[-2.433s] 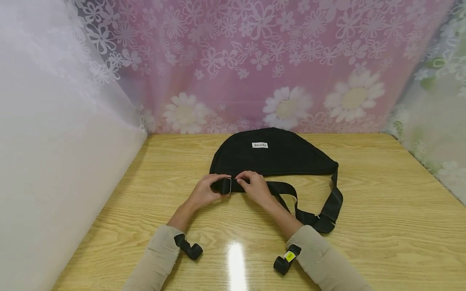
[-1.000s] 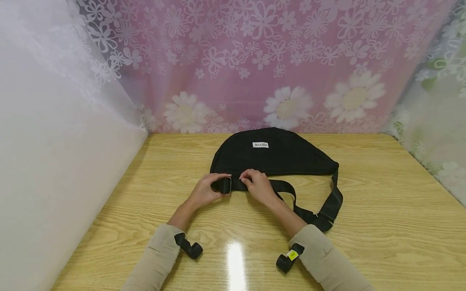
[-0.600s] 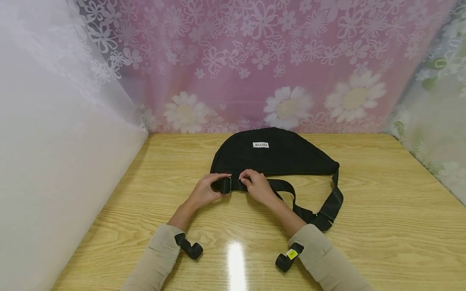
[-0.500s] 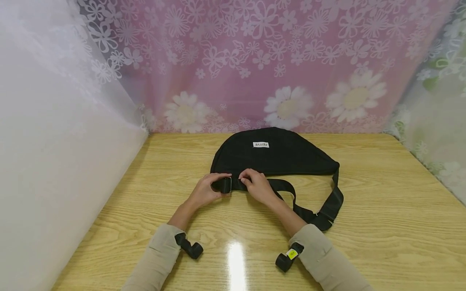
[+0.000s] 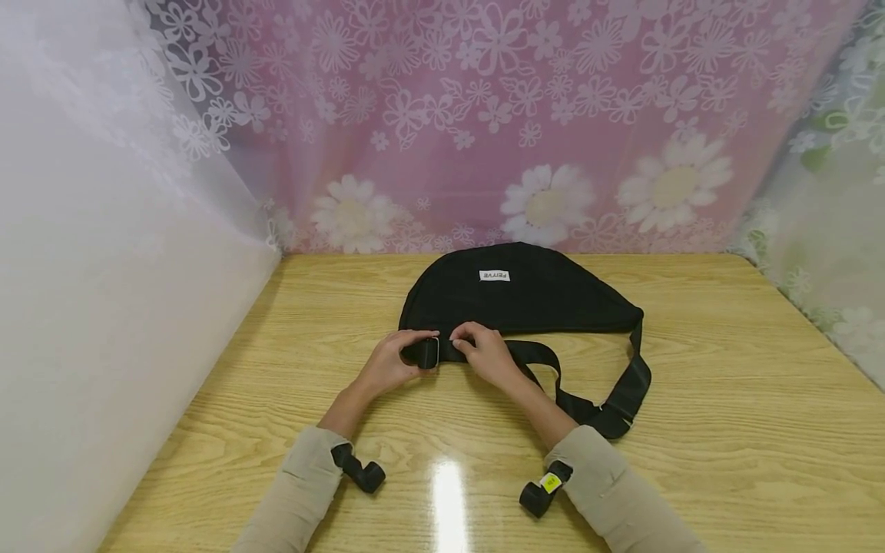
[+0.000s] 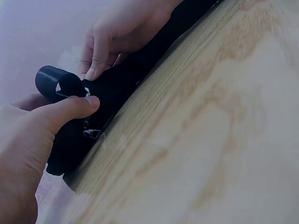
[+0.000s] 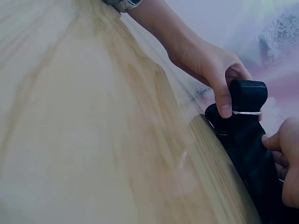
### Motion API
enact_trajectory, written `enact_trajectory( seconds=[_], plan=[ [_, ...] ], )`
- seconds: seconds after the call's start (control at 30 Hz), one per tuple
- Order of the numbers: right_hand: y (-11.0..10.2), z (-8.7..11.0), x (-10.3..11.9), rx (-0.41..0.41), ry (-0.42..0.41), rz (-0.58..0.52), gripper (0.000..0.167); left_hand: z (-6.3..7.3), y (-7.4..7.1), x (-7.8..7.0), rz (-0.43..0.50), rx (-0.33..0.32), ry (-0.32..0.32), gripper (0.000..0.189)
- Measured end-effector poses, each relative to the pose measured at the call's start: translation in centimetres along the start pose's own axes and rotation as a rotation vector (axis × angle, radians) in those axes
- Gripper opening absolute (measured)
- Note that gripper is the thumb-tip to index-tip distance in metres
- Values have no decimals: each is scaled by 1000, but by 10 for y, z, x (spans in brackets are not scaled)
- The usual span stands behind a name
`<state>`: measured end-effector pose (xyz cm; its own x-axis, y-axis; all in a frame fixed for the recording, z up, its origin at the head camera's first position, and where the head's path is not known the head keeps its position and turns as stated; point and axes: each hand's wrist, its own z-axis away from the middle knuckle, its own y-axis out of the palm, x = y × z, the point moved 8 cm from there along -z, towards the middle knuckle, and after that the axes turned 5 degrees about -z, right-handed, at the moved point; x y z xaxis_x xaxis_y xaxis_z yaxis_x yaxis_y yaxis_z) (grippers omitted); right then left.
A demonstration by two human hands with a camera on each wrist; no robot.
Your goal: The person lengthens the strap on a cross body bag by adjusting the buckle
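Your left hand [image 5: 387,365] has its grip closed around the metal buckle [image 7: 247,113] and the webbing threaded through it, thumb at the near edge and fingers at the far edge. A loop of black strap [image 5: 535,352] bulges up just beside that buckle, on the side toward your left palm. Your right hand [image 5: 489,357] is just to the right of it, its grip pinching the strap's far edge between thumb and fingertip. The half-moon black bag [image 5: 518,299] lies on the bench [image 5: 726,369], right beyond your hands, its curved side facing away from you and its white label [image 5: 494,276] reading upside down from where you are. From your right hand the strap runs on to the right, bends toward you, then climbs to the bag's right corner. A black band [image 5: 356,470] hangs from your left sleeve [image 5: 293,480], and another, bearing a yellow tag [image 5: 551,482], from your right sleeve [image 5: 615,484]. Behind the bench hangs a pink flowered curtain [image 5: 429,165].
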<state>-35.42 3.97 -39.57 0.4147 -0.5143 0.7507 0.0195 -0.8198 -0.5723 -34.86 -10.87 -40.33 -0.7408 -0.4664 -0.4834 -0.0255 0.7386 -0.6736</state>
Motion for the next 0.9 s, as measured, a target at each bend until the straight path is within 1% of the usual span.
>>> enact_trajectory(
  seconds=[0.1,0.2,0.3,0.37,0.53,0.63,0.77,0.9],
  plan=[
    [2,-1,1,11,12,-10,4,0,0,0,2,0,1,58],
    [4,-1,0,41,43,-63,4,0,0,0,11,1,9,58],
    [3,-1,-1,49,59,-117,5,0,0,-1,22,1,22,58],
    [2,-1,-2,40,51,-136,7,-1,0,-1,23,-1,33,59],
    [1,-2,-3,19,9,-117,8,-1,0,-3,11,-11,52,60],
    [1,-2,-3,11,-11,-118,7,-1,0,-3,6,-12,53,59],
    [1,-2,-2,9,-17,-144,5,0,1,-3,2,-11,54,59],
    [3,-2,0,12,-27,-139,5,0,1,-3,4,-17,52,58]
  ],
)
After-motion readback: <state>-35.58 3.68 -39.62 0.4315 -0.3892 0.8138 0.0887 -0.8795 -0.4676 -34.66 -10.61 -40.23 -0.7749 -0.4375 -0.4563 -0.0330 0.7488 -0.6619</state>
